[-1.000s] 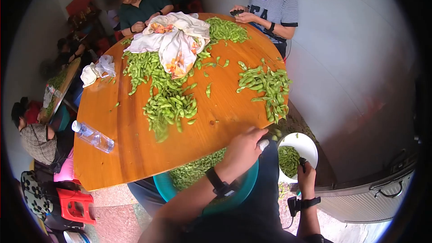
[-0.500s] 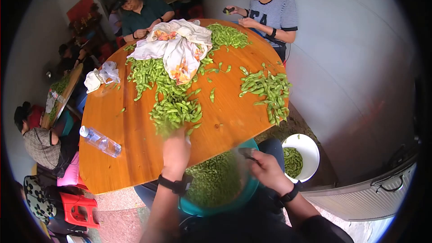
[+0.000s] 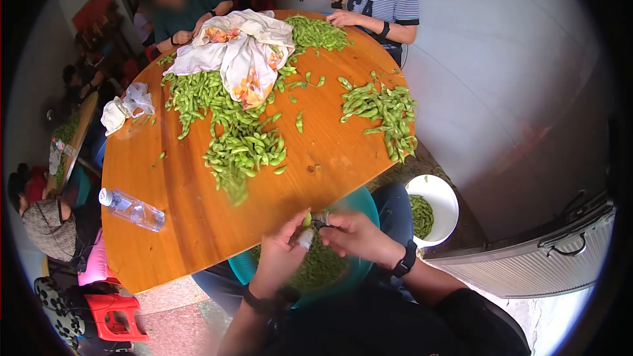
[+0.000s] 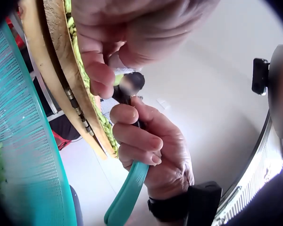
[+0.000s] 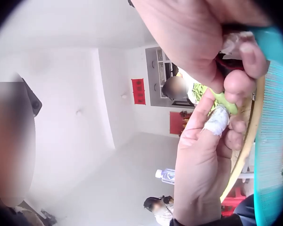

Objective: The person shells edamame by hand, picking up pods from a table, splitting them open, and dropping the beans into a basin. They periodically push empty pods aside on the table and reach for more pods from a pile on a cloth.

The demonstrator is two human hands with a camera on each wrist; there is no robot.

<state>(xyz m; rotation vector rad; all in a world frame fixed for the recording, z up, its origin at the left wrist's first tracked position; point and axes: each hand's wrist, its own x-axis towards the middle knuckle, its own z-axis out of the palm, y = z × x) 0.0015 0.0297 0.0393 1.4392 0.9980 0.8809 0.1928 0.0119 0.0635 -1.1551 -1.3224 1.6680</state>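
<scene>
Pinches a green pod in the left hand, with the right hand curled round a teal-handled tool. Has both above a teal basin, near the edge of a wooden table bearing pod heaps, a crumpled cloth and a lying bottle. Has a white bucket, part filled, off to the right. Looks plump and bright green. Closes both grips narrowly; perhaps touches the pod with the tool's blurred dark end.
</scene>
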